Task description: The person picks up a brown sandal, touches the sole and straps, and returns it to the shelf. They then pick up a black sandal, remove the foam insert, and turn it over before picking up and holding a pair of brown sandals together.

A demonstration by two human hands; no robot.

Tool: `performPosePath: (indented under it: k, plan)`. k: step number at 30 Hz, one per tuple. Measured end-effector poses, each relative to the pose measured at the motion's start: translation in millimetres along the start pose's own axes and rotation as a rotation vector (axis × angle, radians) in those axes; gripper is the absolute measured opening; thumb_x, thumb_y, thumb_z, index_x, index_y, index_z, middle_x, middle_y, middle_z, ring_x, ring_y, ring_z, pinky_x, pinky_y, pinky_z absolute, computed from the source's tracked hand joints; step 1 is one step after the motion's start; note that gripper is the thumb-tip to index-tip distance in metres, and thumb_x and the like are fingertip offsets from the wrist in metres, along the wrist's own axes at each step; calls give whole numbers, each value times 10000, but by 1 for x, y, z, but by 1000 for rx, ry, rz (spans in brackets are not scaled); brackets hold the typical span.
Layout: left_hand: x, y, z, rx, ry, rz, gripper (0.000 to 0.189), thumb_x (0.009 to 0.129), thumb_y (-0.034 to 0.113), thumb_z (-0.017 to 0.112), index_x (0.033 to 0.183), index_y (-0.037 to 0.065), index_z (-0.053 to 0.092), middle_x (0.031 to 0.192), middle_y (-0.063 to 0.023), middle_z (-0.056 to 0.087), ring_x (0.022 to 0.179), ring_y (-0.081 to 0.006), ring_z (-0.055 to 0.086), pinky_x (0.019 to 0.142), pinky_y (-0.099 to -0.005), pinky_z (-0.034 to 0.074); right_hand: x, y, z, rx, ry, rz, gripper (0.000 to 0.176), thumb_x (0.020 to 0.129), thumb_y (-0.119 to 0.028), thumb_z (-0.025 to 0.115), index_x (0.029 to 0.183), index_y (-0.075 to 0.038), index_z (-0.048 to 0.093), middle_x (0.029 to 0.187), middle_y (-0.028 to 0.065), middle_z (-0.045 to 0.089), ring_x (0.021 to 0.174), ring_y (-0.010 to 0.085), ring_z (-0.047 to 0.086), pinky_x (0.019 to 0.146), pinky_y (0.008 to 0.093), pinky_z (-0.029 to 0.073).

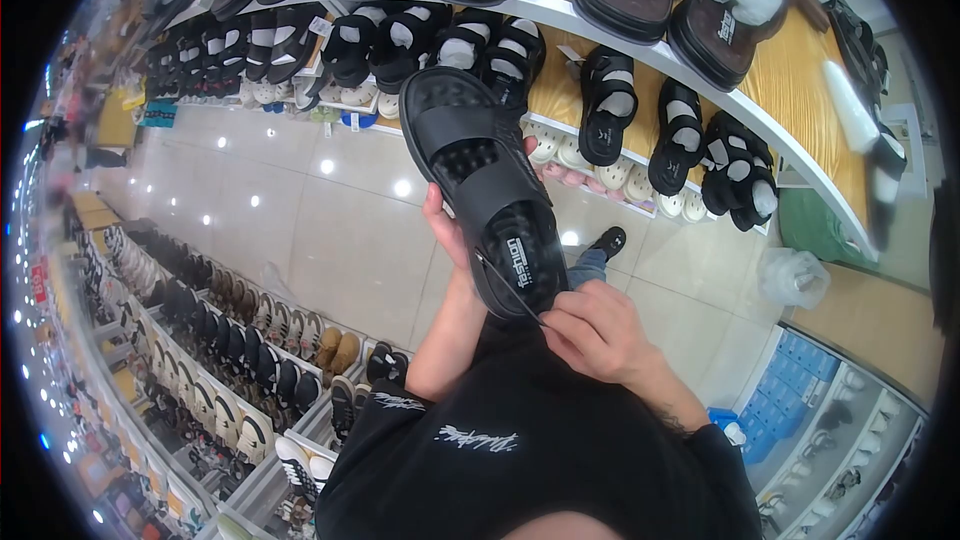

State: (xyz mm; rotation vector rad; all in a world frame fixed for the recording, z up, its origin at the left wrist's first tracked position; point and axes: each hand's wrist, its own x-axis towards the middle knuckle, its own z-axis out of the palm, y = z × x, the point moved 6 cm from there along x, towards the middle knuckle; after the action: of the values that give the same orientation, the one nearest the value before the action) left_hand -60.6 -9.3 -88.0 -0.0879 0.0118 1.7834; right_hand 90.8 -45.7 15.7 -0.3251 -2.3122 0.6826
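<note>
A black sandal (495, 192) with two wide straps and a bumpy footbed is held up in front of my chest, its heel end toward me. White "fashion" lettering shows on the insole. My left hand (450, 230) wraps around it from below, with the thumb along the left edge and fingertips showing at the right edge. At the heel, my right hand (600, 332) pinches the end of a thin back strap (508, 283), which crosses over the heel from the left side. The sandal's underside is hidden.
A curved shelf (650, 50) ahead carries black sandals (608, 105) and brown slides (735, 15), some stuffed with white paper. Pale clogs (612, 175) sit lower. Shoe racks (250, 360) fill the left. Blue boxes (795, 380) stand at lower right, on the tiled floor (340, 230).
</note>
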Motion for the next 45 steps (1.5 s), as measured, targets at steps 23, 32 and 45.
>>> performPosePath:
  k: [23, 32, 45]
  plan:
    - [1, 0, -8, 64, -83, -27, 976, 880, 691, 493, 1519, -19, 291, 1484, -262, 424, 1144, -374, 618, 886, -473, 590, 3, -5, -1, -37, -68, -29, 305, 680, -2, 794, 942, 16, 640, 937, 112, 608, 700, 228, 610, 602, 329, 508]
    - [1, -7, -6, 304, 90, -88, 966, 855, 713, 475, 1473, -20, 362, 1399, -249, 490, 1023, -332, 658, 804, -439, 607, 30, 11, -33, -125, -4, -88, 455, 667, -53, 819, 1103, -8, 698, 1018, 89, 608, 758, 236, 611, 624, 348, 516]
    - [-6, -10, -21, 398, 98, -163, 945, 844, 696, 495, 1479, 6, 375, 1376, -226, 522, 1147, -289, 621, 927, -407, 566, 46, 36, -31, 19, 84, 82, 432, 711, -31, 820, 1117, -3, 678, 1062, 121, 622, 929, 317, 639, 769, 402, 533]
